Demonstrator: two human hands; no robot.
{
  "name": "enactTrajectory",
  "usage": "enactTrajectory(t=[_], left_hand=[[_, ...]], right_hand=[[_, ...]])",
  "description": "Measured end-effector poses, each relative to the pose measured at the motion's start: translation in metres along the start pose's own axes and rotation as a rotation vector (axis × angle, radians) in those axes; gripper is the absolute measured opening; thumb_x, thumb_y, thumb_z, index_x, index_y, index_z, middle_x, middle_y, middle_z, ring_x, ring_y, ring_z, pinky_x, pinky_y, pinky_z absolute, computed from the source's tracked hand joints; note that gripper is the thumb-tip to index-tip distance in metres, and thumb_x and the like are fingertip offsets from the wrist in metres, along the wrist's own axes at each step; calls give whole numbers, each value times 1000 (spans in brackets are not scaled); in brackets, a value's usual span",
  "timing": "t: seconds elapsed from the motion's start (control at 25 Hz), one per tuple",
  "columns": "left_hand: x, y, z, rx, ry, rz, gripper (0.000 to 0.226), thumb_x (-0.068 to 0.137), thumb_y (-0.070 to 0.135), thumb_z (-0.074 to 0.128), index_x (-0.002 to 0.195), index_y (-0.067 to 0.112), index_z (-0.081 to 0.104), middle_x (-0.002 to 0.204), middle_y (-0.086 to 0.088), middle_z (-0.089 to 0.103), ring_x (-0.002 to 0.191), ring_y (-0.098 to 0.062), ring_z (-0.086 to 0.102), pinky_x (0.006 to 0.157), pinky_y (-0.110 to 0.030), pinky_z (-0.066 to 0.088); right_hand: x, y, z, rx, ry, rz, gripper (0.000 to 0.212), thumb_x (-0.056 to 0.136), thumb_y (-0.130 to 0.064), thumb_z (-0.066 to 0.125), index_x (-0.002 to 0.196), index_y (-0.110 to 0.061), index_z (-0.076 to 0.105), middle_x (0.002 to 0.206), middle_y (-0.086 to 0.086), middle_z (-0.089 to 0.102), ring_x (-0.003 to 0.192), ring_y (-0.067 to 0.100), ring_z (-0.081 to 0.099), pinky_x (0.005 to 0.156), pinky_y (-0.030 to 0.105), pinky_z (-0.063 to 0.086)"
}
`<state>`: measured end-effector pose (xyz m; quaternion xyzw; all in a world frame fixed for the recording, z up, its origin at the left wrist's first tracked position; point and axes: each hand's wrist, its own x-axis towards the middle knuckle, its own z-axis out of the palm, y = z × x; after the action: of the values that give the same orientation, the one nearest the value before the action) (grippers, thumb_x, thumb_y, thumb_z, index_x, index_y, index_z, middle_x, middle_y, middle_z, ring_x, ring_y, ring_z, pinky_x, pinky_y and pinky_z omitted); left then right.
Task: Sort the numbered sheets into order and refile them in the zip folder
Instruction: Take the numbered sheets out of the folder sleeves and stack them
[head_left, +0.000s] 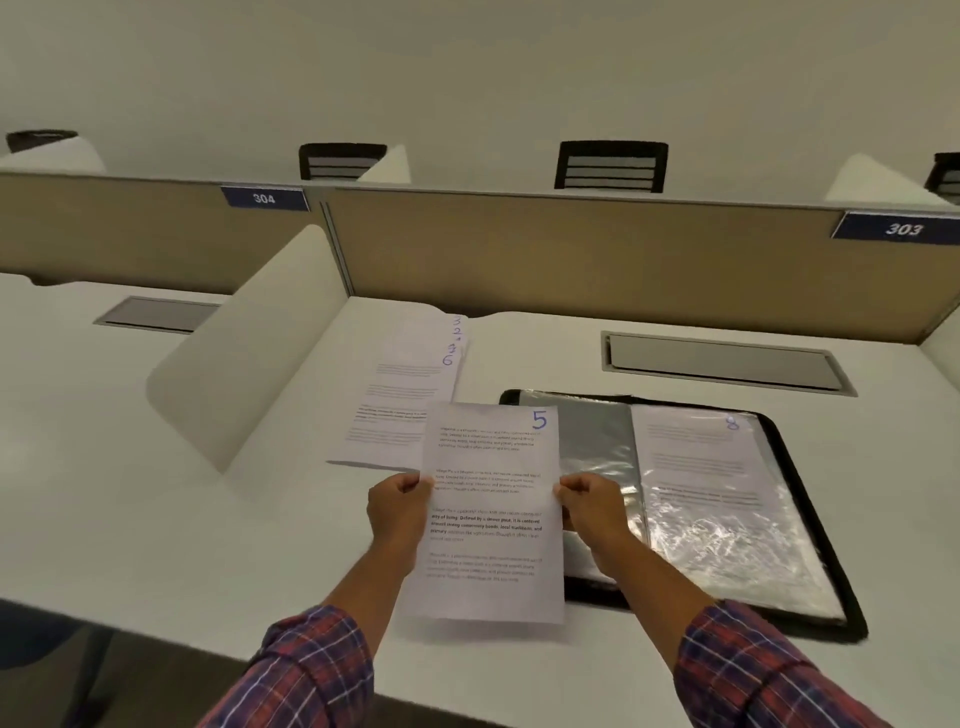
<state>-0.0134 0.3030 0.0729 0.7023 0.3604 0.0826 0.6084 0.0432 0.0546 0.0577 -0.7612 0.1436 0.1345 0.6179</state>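
I hold a printed sheet marked 5 (491, 512) upright above the desk's front edge. My left hand (397, 512) pinches its left edge and my right hand (589, 506) pinches its right edge. Behind it to the left lies a fanned stack of sheets (402, 387), with handwritten numbers showing along the right edges and 6 on top. On the right the black zip folder (810, 519) lies open, showing clear plastic sleeves. Its right sleeve holds a sheet marked 8 (701, 457). The folder's left sleeve (592, 441) looks empty.
White curved divider (249, 353) stands to the left of the papers. A tan partition (571, 249) with labels 304 and 303 closes the back. A grey cable hatch (722, 361) sits behind the folder. Black chair backs show beyond the partition.
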Motion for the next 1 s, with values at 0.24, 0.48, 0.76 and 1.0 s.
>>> enactTrajectory(t=[0.24, 0.48, 0.76, 1.0], left_hand=[[81, 11, -28, 54, 81, 27, 10, 98, 19, 69, 90, 20, 74, 90, 2, 76, 82, -18, 74, 68, -29, 61], [184, 16, -55, 202, 62, 53, 18, 97, 21, 68, 80, 26, 70, 84, 5, 73, 79, -19, 72, 78, -42, 64], [277, 25, -66, 402, 33, 84, 21, 96, 26, 67, 75, 25, 68, 77, 5, 71, 68, -18, 70, 73, -43, 64], [323, 21, -55, 586, 14, 131, 12, 92, 32, 72, 94, 22, 79, 85, 8, 70, 83, -22, 68, 86, -46, 60]], right_hand=[[48, -25, 82, -33, 41, 25, 13, 93, -10, 72, 80, -11, 73, 86, 7, 77, 83, 33, 75, 77, 54, 64], [96, -52, 167, -78, 148, 26, 4, 94, -16, 73, 90, -17, 74, 94, -1, 73, 89, 19, 70, 80, 38, 61], [141, -78, 235, -197, 225, 39, 10, 95, -14, 69, 86, -16, 70, 86, -2, 70, 76, 14, 65, 61, 25, 52], [168, -76, 254, -353, 283, 93, 10, 98, -17, 65, 90, -12, 70, 88, -3, 69, 78, 11, 64, 59, 21, 48]])
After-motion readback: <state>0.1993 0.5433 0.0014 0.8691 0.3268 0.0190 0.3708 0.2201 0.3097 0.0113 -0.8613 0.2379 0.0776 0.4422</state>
